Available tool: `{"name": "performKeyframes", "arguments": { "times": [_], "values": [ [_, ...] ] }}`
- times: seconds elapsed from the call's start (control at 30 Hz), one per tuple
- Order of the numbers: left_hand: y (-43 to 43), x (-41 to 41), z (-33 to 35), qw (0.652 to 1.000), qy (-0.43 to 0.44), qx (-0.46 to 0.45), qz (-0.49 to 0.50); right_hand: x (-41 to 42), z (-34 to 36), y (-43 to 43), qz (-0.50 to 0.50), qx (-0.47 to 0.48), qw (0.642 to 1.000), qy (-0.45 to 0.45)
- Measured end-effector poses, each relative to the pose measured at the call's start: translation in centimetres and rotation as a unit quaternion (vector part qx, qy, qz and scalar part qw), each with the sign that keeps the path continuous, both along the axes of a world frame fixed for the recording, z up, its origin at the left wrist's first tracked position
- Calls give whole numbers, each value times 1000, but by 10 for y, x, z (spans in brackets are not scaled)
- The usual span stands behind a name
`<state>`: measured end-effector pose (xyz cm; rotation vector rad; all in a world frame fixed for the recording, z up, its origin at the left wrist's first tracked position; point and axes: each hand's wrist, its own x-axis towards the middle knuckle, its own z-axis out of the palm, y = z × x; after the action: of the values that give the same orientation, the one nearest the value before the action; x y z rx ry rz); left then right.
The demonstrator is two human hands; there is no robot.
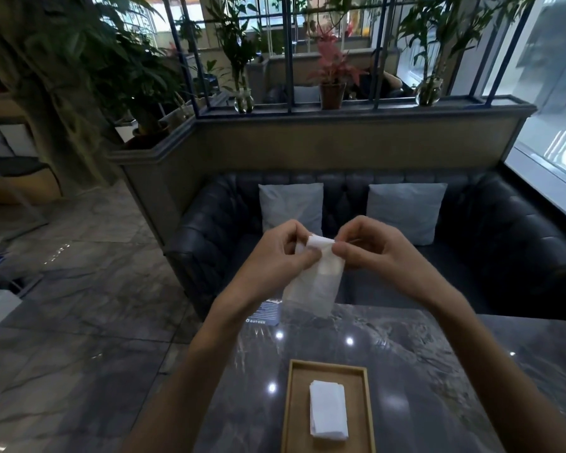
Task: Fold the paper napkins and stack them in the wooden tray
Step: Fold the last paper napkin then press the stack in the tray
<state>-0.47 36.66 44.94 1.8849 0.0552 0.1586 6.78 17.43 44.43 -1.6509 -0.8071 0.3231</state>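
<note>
Nearest to me, on the dark marble table [422, 371], stands the wooden tray [367, 403]. Inside it lies a small stack of folded napkins [328, 409], white and tidy, a little toward the right side of the tray. Farther on the table, near its far edge, lies a blue card [264, 314]. Above the table I hold up both my hands. My left hand [280, 253] and my right hand [373, 246] are closed in a pinch on the top edge of one paper napkin [317, 282], which hangs down between them in the air, not touching the table. Behind my hands is a dark sofa [487, 240] with two pale cushions [406, 209], and behind it a ledge with plants [332, 73].
</note>
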Motion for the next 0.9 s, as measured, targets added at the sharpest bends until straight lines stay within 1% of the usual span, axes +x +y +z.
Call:
{"name": "performKeyframes", "arguments": {
  "times": [0.1, 0.27, 0.33, 0.47, 0.57, 0.7, 0.77, 0.83, 0.9],
  "values": [
    [1, 0, 1, 1000, 9, -4, -1, 8, 7, -1, 37, -54, 998, -16],
    [4, 3, -1, 1000, 26, -10, 5, 19, 9, -2, 34, -173, 978, -107],
    [4, 5, -2, 999, 35, -10, -5, 21, 10, -2, 54, -191, 972, -124],
    [2, 6, -3, 999, 35, -16, -25, 24, 11, -2, 64, -197, 968, -139],
    [-1, 6, -3, 1000, 1, 9, -9, 28, 9, -3, 61, -215, 963, -153],
    [-2, 7, -4, 999, -41, -5, 27, 29, 9, -7, 49, -209, 969, -119],
    [-3, 7, -5, 998, -55, -3, 33, 28, 8, -6, 35, -201, 972, -120],
    [-6, 7, -7, 997, -66, -2, 44, 27, 4, -3, 19, -165, 981, -102],
    [-7, 7, -10, 996, -75, -21, 54, 25, -1, -1, 5, -95, 994, -52]
  ]
}}
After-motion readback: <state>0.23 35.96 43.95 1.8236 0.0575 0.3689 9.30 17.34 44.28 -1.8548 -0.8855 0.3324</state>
